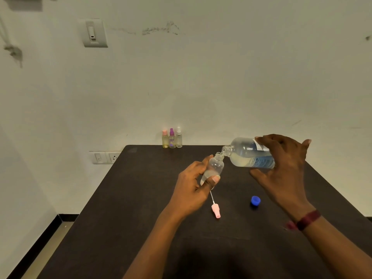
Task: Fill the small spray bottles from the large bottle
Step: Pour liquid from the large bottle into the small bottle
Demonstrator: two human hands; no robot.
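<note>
Pouring: right hand (281, 168) grips large bottle (249, 153) tipped sideways, neck at small spray bottle (214, 168) mouth; left hand (191, 188) holds it tilted to catch liquid w/o spills.

You face a dark table (141, 198) set against a scuffed white wall (221, 77) bearing a switch plate (94, 33) and power socket (106, 157): a plain indoor room.

Bare left hand (189, 192), bare right hand (281, 170) with maroon wristband (309, 219).
</note>
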